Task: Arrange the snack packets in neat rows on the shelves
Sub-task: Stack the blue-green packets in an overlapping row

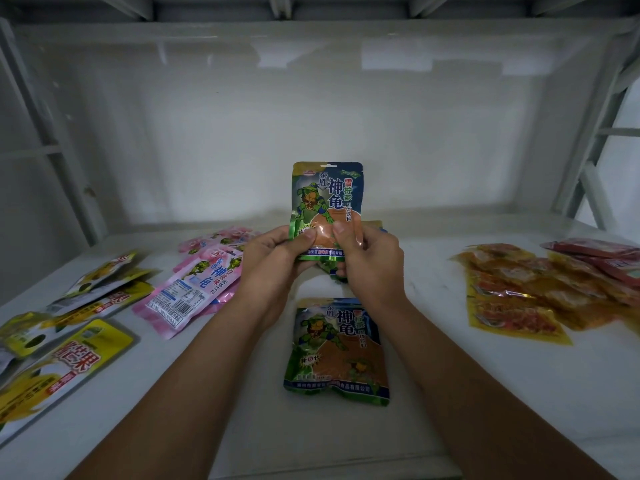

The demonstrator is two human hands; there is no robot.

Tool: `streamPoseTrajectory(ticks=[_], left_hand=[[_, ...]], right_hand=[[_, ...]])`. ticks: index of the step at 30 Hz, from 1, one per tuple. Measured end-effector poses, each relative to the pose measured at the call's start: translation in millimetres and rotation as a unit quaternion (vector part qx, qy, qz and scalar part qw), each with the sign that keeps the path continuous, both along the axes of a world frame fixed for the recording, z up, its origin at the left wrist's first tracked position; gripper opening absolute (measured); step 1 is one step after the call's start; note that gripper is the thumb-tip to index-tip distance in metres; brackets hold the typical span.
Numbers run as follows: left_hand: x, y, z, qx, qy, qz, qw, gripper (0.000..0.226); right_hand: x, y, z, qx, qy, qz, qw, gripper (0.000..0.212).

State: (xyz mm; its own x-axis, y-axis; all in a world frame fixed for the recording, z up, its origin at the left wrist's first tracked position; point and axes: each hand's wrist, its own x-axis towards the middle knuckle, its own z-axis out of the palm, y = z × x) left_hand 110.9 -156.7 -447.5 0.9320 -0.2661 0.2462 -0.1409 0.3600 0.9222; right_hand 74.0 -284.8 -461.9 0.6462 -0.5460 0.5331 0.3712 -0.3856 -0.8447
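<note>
Blue-green packet (pixel 325 206) stands upright because your left hand (pixel 277 252) and right hand (pixel 367 254) both pinch its bottom, probably squaring it above the packet lying flat (pixel 337 351).

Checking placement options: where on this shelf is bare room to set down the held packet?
Bare shelf lies between the flat blue-green packet and the orange packets, and behind the hands toward the back wall. The left side is crowded with pink packets and yellow packets.
</note>
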Motion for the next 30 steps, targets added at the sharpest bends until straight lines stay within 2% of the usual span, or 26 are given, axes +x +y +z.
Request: streamPoseTrajectory(ticks=[5,8,11,15,18,22,27,30], left_hand=[[-4.5,-0.3,3.0,-0.033,0.036,-0.021,0.999,0.019],[-4.5,0.7,2.7,-0.035,0.030,-0.020,0.999,0.021],[-4.2,2.3,3.4,-0.052,0.026,-0.018,0.998,0.020],[-5.4,0.0,-0.6,-0.009,-0.014,-0.038,0.999,0.027],[-4.2,0.1,-2.4,0.005,-0.017,-0.011,1.000,0.028],[-0.2,2.9,-2.6,-0.002,-0.005,0.005,1.000,0.025],[-1.3,2.9,-1.9,-0.003,-0.002,0.005,1.000,0.024],[0.7,0.1,-3.5,0.072,-0.035,0.087,0.993,0.036]], right_hand=[[2.6,-0.6,-2.1,-0.062,-0.008,-0.011,0.998,0.053],[5.7,-1.4,-3.2,-0.046,-0.010,0.008,0.999,0.055],[5.4,0.2,-2.0,-0.014,0.003,0.020,1.000,0.040],[4.1,-0.9,-2.6,0.008,-0.006,0.021,1.000,0.037],[2.4,-0.4,-0.6,-0.001,0.006,0.012,1.000,0.037],[3.9,-4.1,-1.4,-0.014,0.021,0.012,1.000,0.011],[2.2,-2.4,-0.4,0.000,0.025,0.017,1.000,0.008],[-1.4,-2.9,1.9,0.009,0.010,0.017,1.000,0.006]])
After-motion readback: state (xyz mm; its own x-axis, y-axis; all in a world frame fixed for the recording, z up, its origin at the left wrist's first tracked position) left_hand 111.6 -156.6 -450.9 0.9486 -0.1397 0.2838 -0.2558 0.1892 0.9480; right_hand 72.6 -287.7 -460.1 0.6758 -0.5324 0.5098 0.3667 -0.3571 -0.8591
